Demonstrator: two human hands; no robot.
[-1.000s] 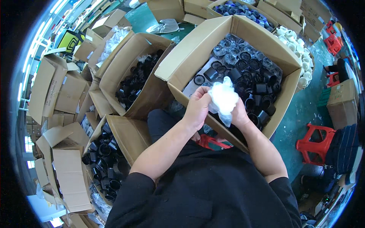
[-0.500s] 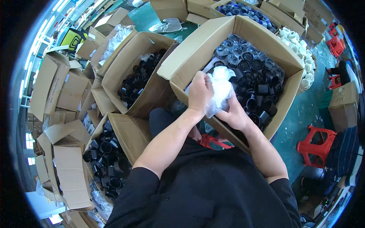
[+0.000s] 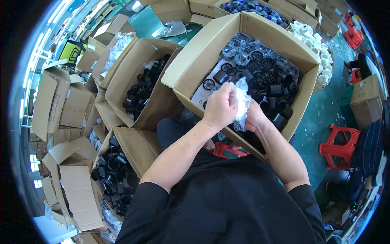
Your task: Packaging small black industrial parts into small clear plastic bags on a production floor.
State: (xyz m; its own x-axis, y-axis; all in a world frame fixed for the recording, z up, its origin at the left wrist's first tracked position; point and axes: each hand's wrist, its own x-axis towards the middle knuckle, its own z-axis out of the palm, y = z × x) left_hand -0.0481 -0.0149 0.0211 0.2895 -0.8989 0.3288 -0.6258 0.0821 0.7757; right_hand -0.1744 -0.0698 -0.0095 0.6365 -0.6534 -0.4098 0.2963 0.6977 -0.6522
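A crumpled clear plastic bag (image 3: 242, 101) is between my two hands, above the near side of a large open cardboard box (image 3: 185, 101). My left hand (image 3: 221, 106) is closed on the bag's left side. On its right side, my right hand (image 3: 254, 115) grips it too, with the fingers partly hidden. Whitish material shows through the plastic; whether anything is inside, I cannot tell. Below the hands, the box holds many loose black plastic cups (image 3: 280, 89) and round slotted black pieces (image 3: 252, 65). Clear-wrapped pieces (image 3: 240, 51) lie along its far side.
To the left, two more cardboard boxes hold black parts (image 3: 140, 91) and black cups (image 3: 115, 171). White cups (image 3: 313, 44) fill a container at the far right, with blue parts (image 3: 254, 9) behind. A red stool (image 3: 339, 147) stands on the green floor at right.
The plastic bag has been bunched smaller and lowered slightly. My left hand has moved right and down, my right hand a little right. The view has shifted slightly.
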